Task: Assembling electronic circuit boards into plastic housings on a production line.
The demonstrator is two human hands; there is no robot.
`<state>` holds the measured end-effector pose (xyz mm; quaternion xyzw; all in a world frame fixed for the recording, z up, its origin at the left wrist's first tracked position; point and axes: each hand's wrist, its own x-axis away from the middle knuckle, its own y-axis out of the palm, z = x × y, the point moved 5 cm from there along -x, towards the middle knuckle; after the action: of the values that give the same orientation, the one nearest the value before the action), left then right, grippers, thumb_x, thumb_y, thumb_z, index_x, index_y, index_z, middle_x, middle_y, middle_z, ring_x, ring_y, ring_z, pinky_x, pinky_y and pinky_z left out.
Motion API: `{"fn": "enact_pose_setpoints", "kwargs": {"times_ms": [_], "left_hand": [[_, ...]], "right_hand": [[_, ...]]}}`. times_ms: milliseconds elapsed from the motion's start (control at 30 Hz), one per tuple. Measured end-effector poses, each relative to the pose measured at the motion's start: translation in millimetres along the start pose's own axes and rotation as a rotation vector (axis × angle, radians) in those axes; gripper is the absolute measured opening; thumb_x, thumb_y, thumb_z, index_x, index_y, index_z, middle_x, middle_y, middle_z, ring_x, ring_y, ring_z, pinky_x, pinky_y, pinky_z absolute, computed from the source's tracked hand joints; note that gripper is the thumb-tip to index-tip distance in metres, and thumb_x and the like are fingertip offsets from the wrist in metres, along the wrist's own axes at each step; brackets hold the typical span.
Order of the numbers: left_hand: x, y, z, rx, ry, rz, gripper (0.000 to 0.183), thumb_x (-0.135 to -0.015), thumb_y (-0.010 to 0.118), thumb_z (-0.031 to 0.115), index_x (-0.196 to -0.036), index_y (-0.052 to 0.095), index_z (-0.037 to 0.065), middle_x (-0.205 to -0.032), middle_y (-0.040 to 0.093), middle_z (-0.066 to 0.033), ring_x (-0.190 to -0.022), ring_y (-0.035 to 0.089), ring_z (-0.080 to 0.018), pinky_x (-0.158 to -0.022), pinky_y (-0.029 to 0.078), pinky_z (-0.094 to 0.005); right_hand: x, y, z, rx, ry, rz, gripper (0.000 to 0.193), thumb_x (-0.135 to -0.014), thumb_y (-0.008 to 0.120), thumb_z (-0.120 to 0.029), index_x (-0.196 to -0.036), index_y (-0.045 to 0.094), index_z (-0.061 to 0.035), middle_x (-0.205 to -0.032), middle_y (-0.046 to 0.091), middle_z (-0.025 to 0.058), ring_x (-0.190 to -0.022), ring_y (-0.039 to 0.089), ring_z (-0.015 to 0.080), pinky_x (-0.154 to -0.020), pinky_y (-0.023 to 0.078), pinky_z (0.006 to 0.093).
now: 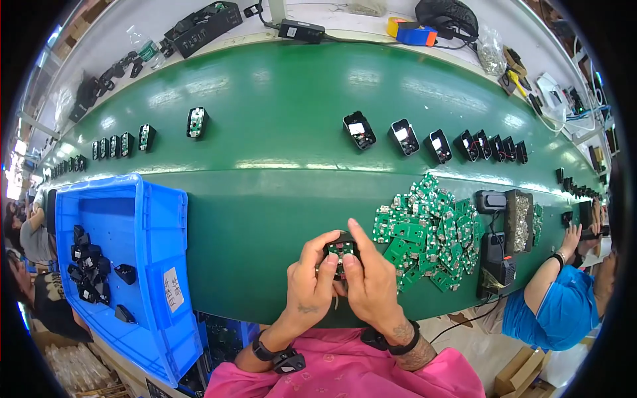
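Close in front of my body, a small black plastic housing [330,242] with a green circuit board [341,248] in its opening is held between my two hands. My left hand [309,273] grips it from the left, thumb pressed on the board. On the other side my right hand [371,285] holds it too, its thumb on the board and its index finger pointing up and away. Just right of my hands lies a heap of loose green circuit boards [434,235]. The lower part of the housing is hidden behind my thumbs and palms.
A blue crate [149,278] with black housings [87,265] stands at left. Housings with boards [196,123] line the far left of the green table [279,119]; open housings [359,130] line the right. A tray of small metal parts [519,222] and a co-worker in blue [551,305] are at right.
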<state>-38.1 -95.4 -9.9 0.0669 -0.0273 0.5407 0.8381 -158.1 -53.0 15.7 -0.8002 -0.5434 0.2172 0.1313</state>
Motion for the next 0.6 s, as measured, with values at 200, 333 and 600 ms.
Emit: {"fn": "enact_pose_setpoints", "kwargs": {"times_ms": [200, 333, 600], "left_hand": [[6, 7, 18, -0.277, 0.267, 0.188, 0.028, -0.098, 0.053, 0.012, -0.124, 0.059, 0.002, -0.085, 0.068, -0.0109, -0.061, 0.063, -0.0123, -0.056, 0.050, -0.0269], [8, 7, 10, -0.216, 0.188, 0.179, 0.028, -0.096, 0.055, 0.009, -0.123, 0.059, 0.002, -0.089, 0.070, -0.0139, -0.065, 0.066, -0.0175, -0.058, 0.051, -0.0289], [-31, -20, 1, 0.276, -0.252, 0.086, 0.028, -0.099, 0.051, 0.010, -0.126, 0.050, 0.003, -0.091, 0.068, -0.0148, -0.052, 0.066, -0.0219, -0.043, 0.052, -0.0274]], "right_hand": [[8, 5, 2, -0.054, 0.101, 0.061, 0.034, -0.097, 0.052, -0.011, -0.129, 0.058, 0.0003, -0.099, 0.069, 0.0227, -0.081, 0.070, 0.0364, -0.069, 0.055, 0.0403], [11, 7, 6, -0.041, 0.042, 0.120, 0.033, -0.096, 0.053, -0.010, -0.127, 0.059, 0.0001, -0.098, 0.070, 0.0218, -0.080, 0.070, 0.0359, -0.068, 0.055, 0.0397], [-19, 9, 3, -0.173, 0.167, 0.045, 0.035, -0.096, 0.058, -0.013, -0.127, 0.058, 0.0017, -0.076, 0.065, 0.0140, -0.062, 0.064, 0.0216, -0.059, 0.051, 0.0325]]}}
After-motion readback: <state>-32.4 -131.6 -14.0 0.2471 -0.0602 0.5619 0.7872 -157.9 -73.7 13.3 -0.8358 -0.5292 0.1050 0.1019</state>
